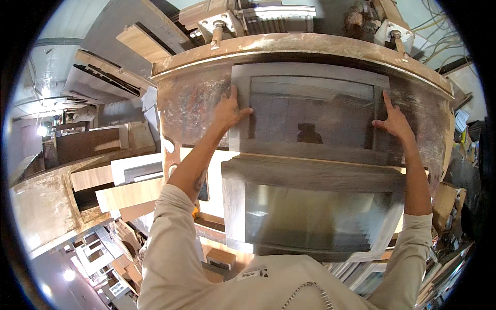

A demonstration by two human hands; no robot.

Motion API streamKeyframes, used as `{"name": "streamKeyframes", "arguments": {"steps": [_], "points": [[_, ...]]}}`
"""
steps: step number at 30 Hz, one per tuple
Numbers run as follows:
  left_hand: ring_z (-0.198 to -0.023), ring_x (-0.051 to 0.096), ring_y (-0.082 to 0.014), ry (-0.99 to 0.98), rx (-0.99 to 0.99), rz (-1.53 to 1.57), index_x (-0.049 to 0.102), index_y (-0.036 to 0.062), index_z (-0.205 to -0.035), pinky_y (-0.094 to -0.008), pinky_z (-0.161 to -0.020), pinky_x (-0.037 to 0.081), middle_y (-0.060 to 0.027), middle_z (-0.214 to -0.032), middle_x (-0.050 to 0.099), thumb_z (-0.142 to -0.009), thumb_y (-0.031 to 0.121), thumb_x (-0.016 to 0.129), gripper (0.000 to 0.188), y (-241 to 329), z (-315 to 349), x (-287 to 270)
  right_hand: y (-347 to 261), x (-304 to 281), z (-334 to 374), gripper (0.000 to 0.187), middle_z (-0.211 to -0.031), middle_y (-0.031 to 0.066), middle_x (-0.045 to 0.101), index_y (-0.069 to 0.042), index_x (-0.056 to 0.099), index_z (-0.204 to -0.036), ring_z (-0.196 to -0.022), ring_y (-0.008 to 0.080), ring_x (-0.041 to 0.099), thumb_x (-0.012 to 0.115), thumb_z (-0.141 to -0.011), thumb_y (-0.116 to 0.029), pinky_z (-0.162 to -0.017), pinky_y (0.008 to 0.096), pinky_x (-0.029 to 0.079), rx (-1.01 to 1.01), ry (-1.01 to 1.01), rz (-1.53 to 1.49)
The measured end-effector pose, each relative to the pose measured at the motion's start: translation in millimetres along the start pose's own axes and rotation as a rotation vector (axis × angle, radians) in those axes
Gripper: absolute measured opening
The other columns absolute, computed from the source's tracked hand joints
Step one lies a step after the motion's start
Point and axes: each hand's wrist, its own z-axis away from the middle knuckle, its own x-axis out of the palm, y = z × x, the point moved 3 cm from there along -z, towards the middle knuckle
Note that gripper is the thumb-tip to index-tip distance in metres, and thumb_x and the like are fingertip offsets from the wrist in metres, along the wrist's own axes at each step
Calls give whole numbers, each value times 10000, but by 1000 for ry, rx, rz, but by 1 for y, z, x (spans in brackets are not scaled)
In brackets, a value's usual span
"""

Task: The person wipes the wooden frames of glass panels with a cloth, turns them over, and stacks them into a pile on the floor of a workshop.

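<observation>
A grey-framed cabinet door (310, 147) with a dark, reflective glass panel lies on the worn workbench (194, 106). My left hand (230, 111) grips its left side, thumb over the frame and index finger stretched along the outer edge. On the opposite side, my right hand (397, 120) holds the right edge, with its thumb on the frame and index finger pointing away from me. The fingers under both edges are partly hidden. Closer to my body is a second grey-framed glass door (312, 173), whose lighter panel reflects the room; neither hand touches it.
A raised wooden rail (305, 41) bounds the far side of the bench, with metal clamp screws (218, 31) behind it. Wooden boards (129, 194) stick out at the left. Stacked panels (103, 82) stand farther left, and cables (442, 36) hang at the far right.
</observation>
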Motion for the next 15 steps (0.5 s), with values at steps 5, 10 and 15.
{"name": "streamKeyframes", "arguments": {"steps": [5, 10, 15], "points": [[-1128, 490, -493, -27, -38, 19, 195, -35, -1421, -471, -937, 435, -409, -1257, 403, -702, 555, 699, 1058, 0, 2, 1, 2, 4, -4, 1125, -1446, 205, 328, -321, -4, -1479, -1355, 407, 257, 786, -684, -413, -1101, 498, 269, 15, 3, -25], [-1116, 498, -497, -16, 1, 45, 230, -29, -1402, -481, -923, 444, -421, -1231, 413, -701, 519, 725, 1018, 9, 0, 1, 26, 7, -9, 1115, -1414, 277, 330, -329, 26, -1481, -1329, 406, 316, 798, -678, -384, -1087, 489, 289, -77, 66, -99], [-1134, 491, -483, -74, -55, 95, 224, -21, -1421, -478, -941, 430, -392, -1237, 436, -673, 585, 724, 1086, 25, 0, -3, 29, 0, -6, 1121, -1402, 278, 359, -320, 44, -1483, -1307, 409, 354, 807, -663, -370, -1079, 478, 303, -76, 98, -97]]}}
